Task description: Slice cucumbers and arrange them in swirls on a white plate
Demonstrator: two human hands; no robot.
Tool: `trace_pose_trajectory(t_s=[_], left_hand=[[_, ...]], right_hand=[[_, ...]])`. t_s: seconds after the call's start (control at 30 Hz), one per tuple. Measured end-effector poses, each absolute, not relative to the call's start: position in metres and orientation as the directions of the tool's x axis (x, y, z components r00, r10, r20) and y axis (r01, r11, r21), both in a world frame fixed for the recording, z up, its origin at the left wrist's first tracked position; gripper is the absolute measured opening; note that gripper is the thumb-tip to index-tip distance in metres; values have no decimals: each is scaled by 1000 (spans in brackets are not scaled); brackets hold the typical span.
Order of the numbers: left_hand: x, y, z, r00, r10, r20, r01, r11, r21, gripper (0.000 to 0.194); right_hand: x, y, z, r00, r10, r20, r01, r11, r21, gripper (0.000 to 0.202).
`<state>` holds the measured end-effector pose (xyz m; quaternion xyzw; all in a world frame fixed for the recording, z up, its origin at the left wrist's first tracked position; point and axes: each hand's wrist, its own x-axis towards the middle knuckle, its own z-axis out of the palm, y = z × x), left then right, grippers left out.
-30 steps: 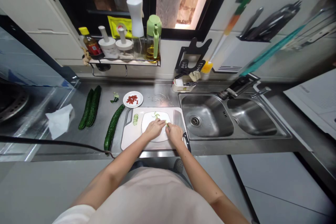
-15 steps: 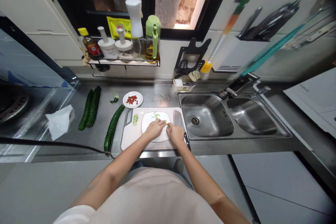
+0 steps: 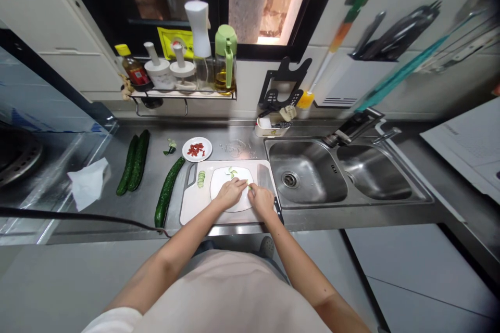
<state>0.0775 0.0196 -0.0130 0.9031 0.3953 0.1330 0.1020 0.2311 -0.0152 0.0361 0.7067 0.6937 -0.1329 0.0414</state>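
Observation:
Over the white plate (image 3: pixel 244 204) my left hand (image 3: pixel 231 192) and my right hand (image 3: pixel 261 199) almost meet at the fingertips. Each pinches a small pale-green bit of cucumber slice, mostly hidden by the fingers. Several cut slices (image 3: pixel 233 173) lie in the plate beyond my left hand. The plate rests on a light cutting board (image 3: pixel 195 208), where a short row of overlapping cucumber slices (image 3: pixel 201 179) lies to the left. At the board's right side is a knife, its black handle (image 3: pixel 278 210) beside my right wrist and its blade flat on the board.
A whole cucumber (image 3: pixel 169 192) lies left of the board, two more cucumbers (image 3: pixel 138 161) farther left. Behind the board stand a small dish (image 3: pixel 209 150) of red pieces and some cucumber trimmings (image 3: pixel 170 146). A double sink (image 3: pixel 308 171) is on the right, a crumpled tissue (image 3: pixel 88 183) far left.
The view has shifted very slightly. Both hands stay in the same place over the plate, fingertips close together.

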Motion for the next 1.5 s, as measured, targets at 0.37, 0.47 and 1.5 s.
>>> trace_pose_trajectory(t_s=[0.37, 0.47, 1.5], left_hand=[[75, 15, -11, 619, 764, 184, 689, -640, 339, 42], [76, 14, -12, 637, 748, 184, 679, -658, 326, 42], [83, 12, -21, 638, 754, 156, 716, -655, 240, 40]], right_hand=[[247, -18, 35, 149, 971, -189, 957, -190, -220, 37], [244, -22, 33, 108, 977, -183, 966, -147, -213, 34], [232, -15, 33, 8, 972, -233, 990, -41, -137, 30]])
